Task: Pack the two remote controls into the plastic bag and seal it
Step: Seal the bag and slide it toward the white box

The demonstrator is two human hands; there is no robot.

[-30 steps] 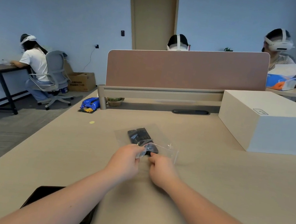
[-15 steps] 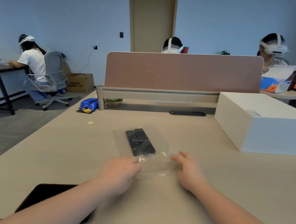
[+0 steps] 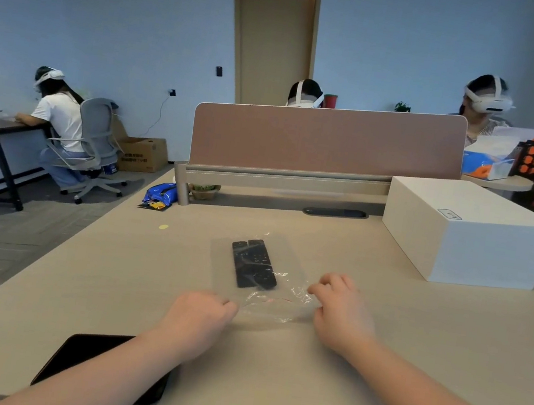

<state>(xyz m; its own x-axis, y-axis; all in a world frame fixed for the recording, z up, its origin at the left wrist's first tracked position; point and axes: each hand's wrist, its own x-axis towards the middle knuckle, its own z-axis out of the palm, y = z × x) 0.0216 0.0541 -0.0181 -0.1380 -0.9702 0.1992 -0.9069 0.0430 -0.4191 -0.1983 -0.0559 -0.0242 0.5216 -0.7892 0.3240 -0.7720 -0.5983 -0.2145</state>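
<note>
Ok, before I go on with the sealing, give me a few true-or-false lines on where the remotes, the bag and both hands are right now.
1. Both remote controls lie inside the plastic bag. True.
2. The bag is lifted off the desk. False: it lies flat on the desk.
3. The left hand and right hand pinch the two ends of the bag's near edge. True.
4. The white box sits on the bag. False: it stands apart, to the far right.
5. The remotes' long sides lie across the bag's near edge. False: they point away from it.
</note>
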